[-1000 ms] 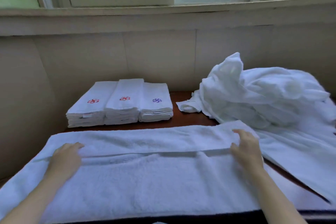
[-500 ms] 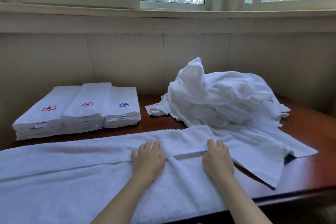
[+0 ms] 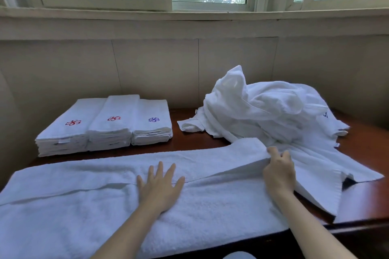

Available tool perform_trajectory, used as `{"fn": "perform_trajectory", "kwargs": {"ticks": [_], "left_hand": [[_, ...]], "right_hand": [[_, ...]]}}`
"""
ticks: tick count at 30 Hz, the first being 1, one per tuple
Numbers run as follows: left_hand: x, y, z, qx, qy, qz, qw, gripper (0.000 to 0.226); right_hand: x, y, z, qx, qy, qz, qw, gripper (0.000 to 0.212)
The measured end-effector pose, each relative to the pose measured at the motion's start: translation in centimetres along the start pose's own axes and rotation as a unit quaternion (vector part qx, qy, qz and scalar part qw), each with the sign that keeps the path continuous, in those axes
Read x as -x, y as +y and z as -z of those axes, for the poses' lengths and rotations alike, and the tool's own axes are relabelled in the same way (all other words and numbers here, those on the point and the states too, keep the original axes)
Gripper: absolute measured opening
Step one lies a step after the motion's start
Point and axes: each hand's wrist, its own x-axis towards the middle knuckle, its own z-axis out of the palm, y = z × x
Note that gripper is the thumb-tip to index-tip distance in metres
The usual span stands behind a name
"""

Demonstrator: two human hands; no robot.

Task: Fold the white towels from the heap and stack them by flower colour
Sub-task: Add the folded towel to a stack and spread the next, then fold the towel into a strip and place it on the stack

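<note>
Both hands (image 3: 219,176) on spread towel (image 3: 88,202)

Stacks (image 3: 109,126) left of heap (image 3: 265,111)

White folded towels (image 3: 117,124) bear 2 red flowers (image 3: 73,122), 1 blue flower (image 3: 153,119).

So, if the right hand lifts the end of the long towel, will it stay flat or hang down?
Likely floppy: the towel already bends where the right hand grips its end. It looks thick, so probably fairly heavy. The left hand pressing flat should keep it from sliding.
</note>
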Motion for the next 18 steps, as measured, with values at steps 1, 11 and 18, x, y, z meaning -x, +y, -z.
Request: {"fn": "perform_trajectory", "kwargs": {"ticks": [1, 11, 18], "left_hand": [[0.0, 0.0, 0.0, -0.001, -0.002, -0.005, 1.0, 0.065], [-0.4, -1.2, 1.5, 0.016, -0.041, -0.073, 0.996, 0.058], [-2.3, -13.2, 2.9, 0.025, 0.045, 0.125, 0.991, 0.054]], "right_hand": [[-0.2, 0.0, 0.3, -0.006, 0.011, -0.009, 1.0, 0.046], [-2.0, -4.5, -0.8, 0.162, -0.095, 0.05, 0.981, 0.031], [0.7, -11.6, -9.7, 0.114, -0.356, 0.19, 0.908, 0.053]]}}
